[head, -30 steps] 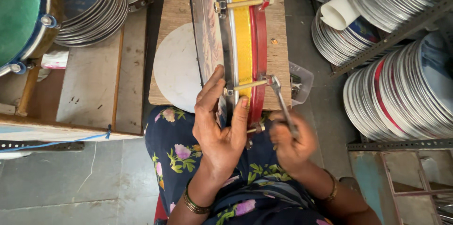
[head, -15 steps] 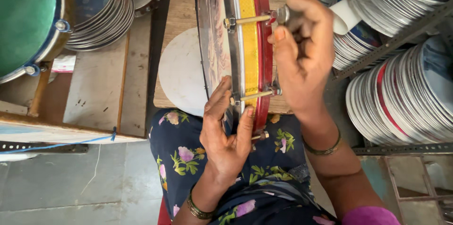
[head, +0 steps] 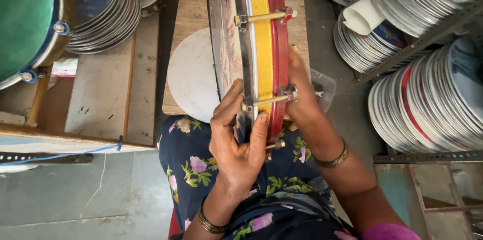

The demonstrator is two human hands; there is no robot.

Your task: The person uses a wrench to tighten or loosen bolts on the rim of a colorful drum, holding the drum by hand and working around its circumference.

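Drum (head: 261,44) with a yellow band and red rim stands on its edge on the wooden board (head: 191,13), reaching down to the person's lap. Left hand (head: 236,139) wraps around the near edge, thumb and fingers gripping the shiny metal hoop. Right hand (head: 302,99) presses flat on the red side, touching it just beside a long bolt (head: 269,100); whether it grips anything cannot be told.

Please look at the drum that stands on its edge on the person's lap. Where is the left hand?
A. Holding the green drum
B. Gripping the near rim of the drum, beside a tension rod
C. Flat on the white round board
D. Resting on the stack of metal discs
B: the left hand wraps its fingers over the near edge of the drum, just below a brass tension rod.
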